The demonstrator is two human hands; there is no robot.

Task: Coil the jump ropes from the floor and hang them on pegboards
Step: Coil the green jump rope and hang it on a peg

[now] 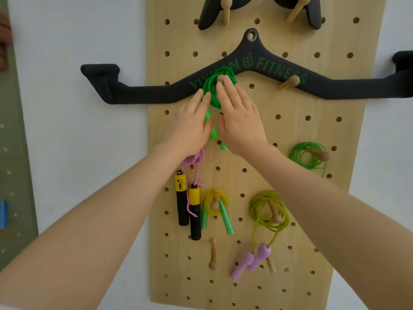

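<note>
Hands (240, 121) on green rope (215, 90) (pegboard (297, 130))

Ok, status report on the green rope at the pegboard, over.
Both hands open, left hand and right hand flat against the green rope. Coil looped on the peg, over the black bar. Nothing blocking.

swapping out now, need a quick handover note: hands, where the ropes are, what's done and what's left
Left hand: open, fingers straight against the green rope.
Right hand: open, fingertips on the same coil.
Green rope: coiled over a peg on the pegboard, in front of the black bar; handles hang below.
Done: four other ropes hang lower on the board.
Left: settle the coil and let go. Floor is out of view, so remaining ropes cannot be told.
</note>
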